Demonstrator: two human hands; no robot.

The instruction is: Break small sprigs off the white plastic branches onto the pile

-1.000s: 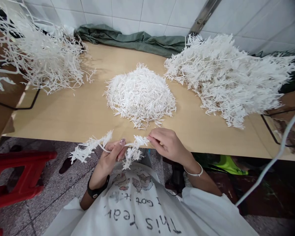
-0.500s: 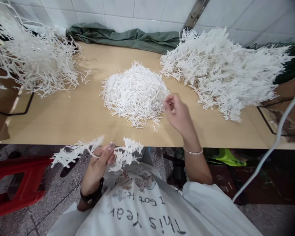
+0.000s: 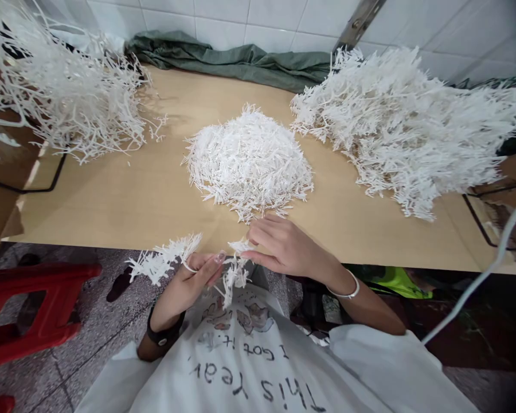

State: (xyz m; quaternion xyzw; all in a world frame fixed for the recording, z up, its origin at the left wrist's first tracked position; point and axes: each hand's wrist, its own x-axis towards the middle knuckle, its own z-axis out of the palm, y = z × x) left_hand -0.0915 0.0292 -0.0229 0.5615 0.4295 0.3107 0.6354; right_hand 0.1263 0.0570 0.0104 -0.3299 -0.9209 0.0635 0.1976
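Observation:
My left hand (image 3: 196,281) is closed on a white branched plastic sprig (image 3: 163,261) in front of the table's near edge. Tufts of the sprig stick out on both sides of that hand. My right hand (image 3: 275,244) is at the sprig's right tuft, with thumb and fingers closed around its tip. Just beyond my right hand lies a heap of small white plastic bits (image 3: 249,163). How much of the tuft is between the right fingers is partly hidden.
A pile of bare white stems (image 3: 77,103) lies at the left of the table (image 3: 124,212). A large pile of bushy white sprigs (image 3: 404,126) fills the right. Green cloth (image 3: 232,60) runs along the tiled wall. A white cable (image 3: 473,281) hangs at right; a red stool (image 3: 34,310) stands at left.
My right hand has come from the right side of the heap down to the sprig in my left hand. My left hand still holds the sprig and has shifted slightly right.

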